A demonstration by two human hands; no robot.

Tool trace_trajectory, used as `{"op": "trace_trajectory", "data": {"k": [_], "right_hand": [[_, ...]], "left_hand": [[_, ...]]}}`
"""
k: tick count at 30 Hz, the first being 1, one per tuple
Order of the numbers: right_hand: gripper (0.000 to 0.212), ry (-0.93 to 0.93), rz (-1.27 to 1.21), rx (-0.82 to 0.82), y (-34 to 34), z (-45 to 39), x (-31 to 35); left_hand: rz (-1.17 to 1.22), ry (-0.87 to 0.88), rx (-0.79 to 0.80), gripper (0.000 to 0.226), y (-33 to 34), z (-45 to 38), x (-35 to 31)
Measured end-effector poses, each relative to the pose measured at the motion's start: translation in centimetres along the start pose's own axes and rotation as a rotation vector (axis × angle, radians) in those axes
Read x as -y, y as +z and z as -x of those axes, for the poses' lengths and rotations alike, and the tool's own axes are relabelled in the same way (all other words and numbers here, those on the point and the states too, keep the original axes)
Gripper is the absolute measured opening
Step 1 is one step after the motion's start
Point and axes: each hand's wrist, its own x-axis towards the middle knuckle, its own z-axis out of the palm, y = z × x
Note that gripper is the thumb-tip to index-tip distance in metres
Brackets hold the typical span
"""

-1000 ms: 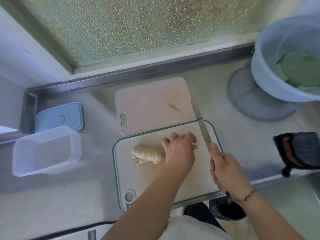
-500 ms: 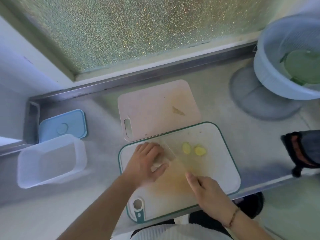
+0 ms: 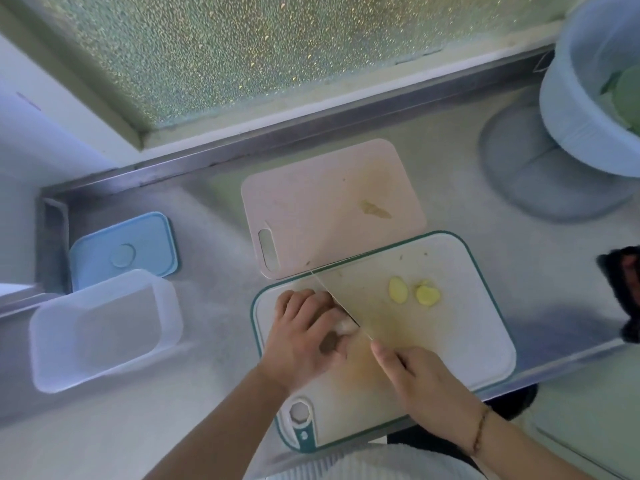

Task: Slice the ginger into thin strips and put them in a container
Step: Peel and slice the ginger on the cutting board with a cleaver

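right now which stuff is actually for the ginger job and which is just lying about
For the job: ginger, knife, two cut slices, green-edged board, clear container, left hand, right hand.

Lying about: pink board, blue lid, blue basin, dark cloth.

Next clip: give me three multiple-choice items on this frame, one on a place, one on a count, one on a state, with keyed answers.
1. Where do the cut ginger slices lie?
A. on the white cutting board
B. in the clear container
C. on the pink board

2. How many slices lie apart from the ginger?
A. none
B. two
C. five

3. What is in the clear container?
A. ginger strips
B. water
C. nothing, with its blue lid off

Key: 1 A, they sit on the white cutting board right of the knife; 2 B, two yellow pieces; 3 C, the blue lid lies behind it.
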Motion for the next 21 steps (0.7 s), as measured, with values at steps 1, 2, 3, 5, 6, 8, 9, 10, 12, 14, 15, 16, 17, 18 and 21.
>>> {"op": "trace_trajectory", "data": {"k": [1, 2, 3, 5, 6, 8, 9, 10, 12, 14, 15, 16, 17, 18, 21], "right_hand": [[0.06, -0.012, 0.005, -0.018, 0.0, 0.3, 0.2], [0.059, -0.026, 0.013, -0.031, 0.0, 0.7, 0.5], [0.059, -0.035, 0.023, -0.04, -0.1, 1.1, 0.6], [0.057, -0.051, 0.037, -0.05, -0.1, 1.7, 0.8], [0.057, -0.062, 0.041, -0.054, -0.1, 2.0, 0.7], [0.058, -0.074, 0.047, -0.052, -0.3, 2.2, 0.7], [0.059, -0.076, 0.052, -0.048, -0.3, 2.3, 0.7], [0.06, -0.077, 0.061, -0.044, -0.3, 2.3, 0.6], [0.061, -0.079, 0.077, -0.043, -0.3, 2.3, 0.6], [0.062, -0.083, 0.074, -0.045, -0.4, 2.3, 0.6], [0.062, -0.084, 0.068, -0.045, -0.4, 2.3, 0.6], [0.062, -0.083, 0.064, -0.047, -0.4, 2.3, 0.5], [0.063, -0.08, 0.062, -0.052, -0.4, 2.3, 0.5], [0.065, -0.078, 0.062, -0.055, -0.4, 2.3, 0.4], [0.068, -0.07, 0.056, -0.054, -0.4, 2.3, 0.4]], "left_hand": [[0.003, 0.003, -0.007, 0.031, 0.1, 0.0, 0.1], [0.012, 0.004, -0.013, 0.032, 0.1, 0.0, 0.2], [0.025, 0.001, -0.018, 0.033, 0.1, 0.1, 0.2], [0.053, -0.004, -0.026, 0.032, 0.2, 0.3, 0.4], [0.063, -0.003, -0.029, 0.03, 0.2, 0.3, 0.5], [0.072, 0.005, -0.028, 0.028, 0.3, 0.4, 0.6], [0.069, 0.011, -0.026, 0.027, 0.3, 0.5, 0.6], [0.064, 0.016, -0.026, 0.025, 0.3, 0.5, 0.6], [0.049, 0.025, -0.027, 0.025, 0.3, 0.4, 0.6], [0.036, 0.031, -0.03, 0.029, 0.4, 0.5, 0.6], [0.032, 0.032, -0.029, 0.031, 0.3, 0.5, 0.7], [0.03, 0.032, -0.026, 0.031, 0.3, 0.5, 0.7], [0.03, 0.031, -0.024, 0.032, 0.3, 0.5, 0.7], [0.03, 0.029, -0.024, 0.034, 0.3, 0.5, 0.7], [0.029, 0.028, -0.034, 0.038, 0.2, 0.3, 0.5]]}}
